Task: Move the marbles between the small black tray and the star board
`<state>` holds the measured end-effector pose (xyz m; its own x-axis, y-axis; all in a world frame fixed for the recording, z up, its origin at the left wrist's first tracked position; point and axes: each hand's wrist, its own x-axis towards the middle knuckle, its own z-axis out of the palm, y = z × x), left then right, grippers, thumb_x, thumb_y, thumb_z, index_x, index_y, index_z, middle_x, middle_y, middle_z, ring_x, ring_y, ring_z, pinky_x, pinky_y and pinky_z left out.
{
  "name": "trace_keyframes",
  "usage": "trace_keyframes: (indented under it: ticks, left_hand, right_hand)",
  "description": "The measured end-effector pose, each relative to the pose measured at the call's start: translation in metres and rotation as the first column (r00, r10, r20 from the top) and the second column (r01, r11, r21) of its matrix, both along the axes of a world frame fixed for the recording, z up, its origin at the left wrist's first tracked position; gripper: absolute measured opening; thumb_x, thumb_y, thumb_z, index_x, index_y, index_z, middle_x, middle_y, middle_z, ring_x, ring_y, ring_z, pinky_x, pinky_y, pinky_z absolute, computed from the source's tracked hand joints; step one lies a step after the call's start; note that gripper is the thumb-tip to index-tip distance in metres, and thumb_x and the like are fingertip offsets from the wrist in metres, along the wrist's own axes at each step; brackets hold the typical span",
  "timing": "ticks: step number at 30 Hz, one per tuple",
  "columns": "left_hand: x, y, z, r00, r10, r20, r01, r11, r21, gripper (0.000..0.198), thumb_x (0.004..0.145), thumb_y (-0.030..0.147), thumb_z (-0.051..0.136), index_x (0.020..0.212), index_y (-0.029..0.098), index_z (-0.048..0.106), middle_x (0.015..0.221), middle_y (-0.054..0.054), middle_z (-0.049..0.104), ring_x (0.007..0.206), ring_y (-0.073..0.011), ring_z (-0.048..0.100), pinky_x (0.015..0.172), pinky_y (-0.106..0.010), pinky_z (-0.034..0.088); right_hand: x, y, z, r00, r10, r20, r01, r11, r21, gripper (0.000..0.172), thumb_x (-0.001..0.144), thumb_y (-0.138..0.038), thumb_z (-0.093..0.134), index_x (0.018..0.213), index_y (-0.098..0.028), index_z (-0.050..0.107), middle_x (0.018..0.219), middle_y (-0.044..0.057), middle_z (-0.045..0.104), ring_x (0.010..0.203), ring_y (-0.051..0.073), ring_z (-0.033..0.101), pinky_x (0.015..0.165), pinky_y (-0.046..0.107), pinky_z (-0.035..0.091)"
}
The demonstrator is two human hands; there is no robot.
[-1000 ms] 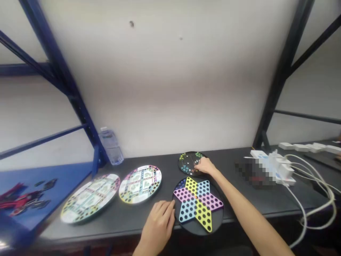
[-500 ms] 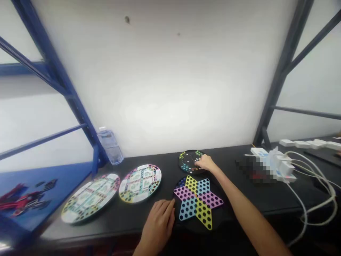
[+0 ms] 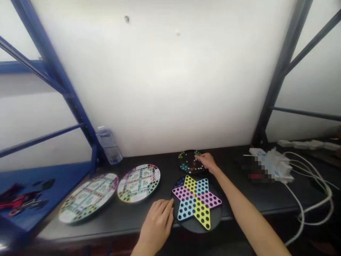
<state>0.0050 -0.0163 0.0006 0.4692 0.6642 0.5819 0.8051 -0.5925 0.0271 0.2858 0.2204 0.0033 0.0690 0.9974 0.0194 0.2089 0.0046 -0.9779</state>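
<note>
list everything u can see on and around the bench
black round board with multicoloured star of holes: 1, black with pink, yellow and blue, front of bench
round black disc with small coloured marbles: 1, black, behind star board
round printed game boards: 2, white and multicoloured, left of star board
clear plastic water bottle: 1, clear, back of bench
metal shelf uprights: 2, blue left, dark grey right
white power strips: 2, white, right
white cables: several, white, over bench's right edge
black bench: 1, black, under everything
left hand: 1, bare, at star board's left rim
right hand: 1, bare, over marble disc
</note>
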Motion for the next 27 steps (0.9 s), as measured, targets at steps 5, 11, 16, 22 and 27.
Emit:
trace_keyframes:
  ticks: [5,11,16,22,27]
  left_hand:
    - [0.0,0.0,0.001,1.0,0.002,-0.002,-0.002,1.0,-0.01,0.032,0.097,0.016,0.046,0.126,0.016,0.061,0.108,-0.011,0.069,0.1,-0.0235,0.063,0.089,-0.043,0.055]
    - [-0.001,0.001,-0.002,1.0,-0.004,0.004,0.004,1.0,-0.005,0.034,0.095,0.014,0.048,0.127,0.015,0.06,0.11,-0.011,0.069,0.102,-0.0232,0.063,0.092,-0.044,0.055]
    - [0.0,0.001,-0.004,1.0,0.006,-0.003,-0.006,1.0,0.013,0.033,0.096,0.015,0.047,0.127,0.015,0.059,0.11,-0.011,0.069,0.102,-0.0234,0.062,0.092,-0.045,0.054]
    - [0.0,0.001,-0.003,1.0,-0.004,-0.013,0.004,1.0,-0.002,0.032,0.096,0.014,0.046,0.126,0.014,0.059,0.11,-0.012,0.069,0.102,-0.0237,0.061,0.091,-0.045,0.054]
    - [-0.001,0.001,-0.003,1.0,-0.01,-0.017,0.01,1.0,-0.002,0.034,0.096,0.014,0.047,0.128,0.014,0.058,0.111,-0.012,0.069,0.103,-0.0243,0.061,0.092,-0.045,0.054]
  right_hand:
    - [-0.017,0.002,0.0,0.794,-0.037,0.607,0.018,0.999,0.036,0.03,0.067,-0.047,0.077,0.063,-0.02,0.065,0.064,0.009,0.068,0.071,0.023,0.067,0.06,0.027,0.045]
    - [-0.02,0.0,-0.002,0.8,-0.04,0.599,0.032,0.999,0.023,0.02,0.066,-0.036,0.077,0.066,-0.019,0.065,0.068,0.01,0.068,0.07,0.023,0.066,0.059,0.028,0.045]
    - [0.002,0.0,0.006,0.999,0.039,0.007,-0.038,0.991,-0.129,0.023,0.075,-0.035,0.066,0.063,-0.019,0.056,0.042,-0.005,0.039,0.039,0.009,0.035,0.038,0.021,0.025]
    - [0.018,0.004,0.009,0.824,0.078,-0.562,-0.245,0.942,-0.228,0.028,0.084,-0.037,0.051,0.063,-0.02,0.046,0.047,-0.006,0.037,0.036,0.005,0.017,0.034,0.019,0.013]
    - [0.0,0.003,-0.001,0.994,-0.099,0.053,0.097,0.995,0.03,0.04,0.083,-0.044,0.063,0.053,-0.021,0.048,0.045,0.0,0.046,0.046,0.013,0.049,0.046,0.023,0.035]
